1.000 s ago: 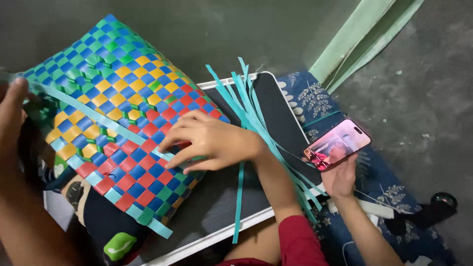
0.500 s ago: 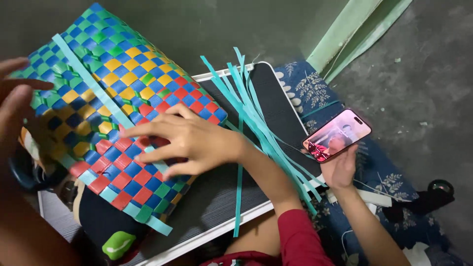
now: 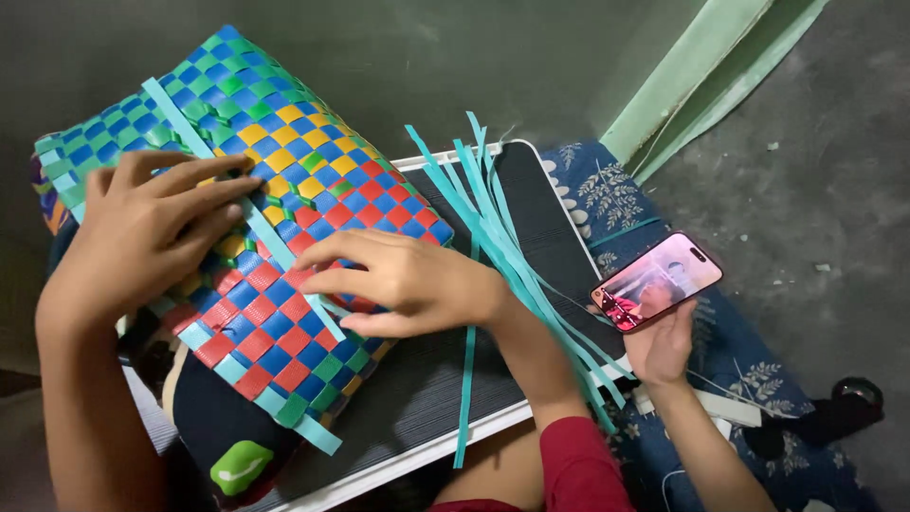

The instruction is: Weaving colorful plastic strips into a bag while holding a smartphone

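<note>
A woven panel (image 3: pixel 284 180) of blue, green, yellow and red plastic strips lies tilted across a dark cushion (image 3: pixel 204 417). My left hand (image 3: pixel 142 237) rests flat on its left part, fingers spread over a pale teal strip (image 3: pixel 190 133) that runs diagonally across the weave. My right hand (image 3: pixel 408 280) lies palm down on the panel's lower right part, fingertips by the same strip, gripping nothing. Beside that wrist, several loose teal strips (image 3: pixel 502 246) fan out over a black ribbed board (image 3: pixel 531 190).
Another person's hand (image 3: pixel 659 346) holds a lit pink phone (image 3: pixel 656 282) at the right, above a blue floral cloth (image 3: pixel 758 379). A green strip of material (image 3: pixel 711 76) lies on the grey concrete floor (image 3: pixel 815 171). A green tag (image 3: pixel 242 465) sits on the cushion.
My left hand came in from the left edge and settled on the weave. The panel shifted up and left a little. My right hand stayed on it, sliding slightly.
</note>
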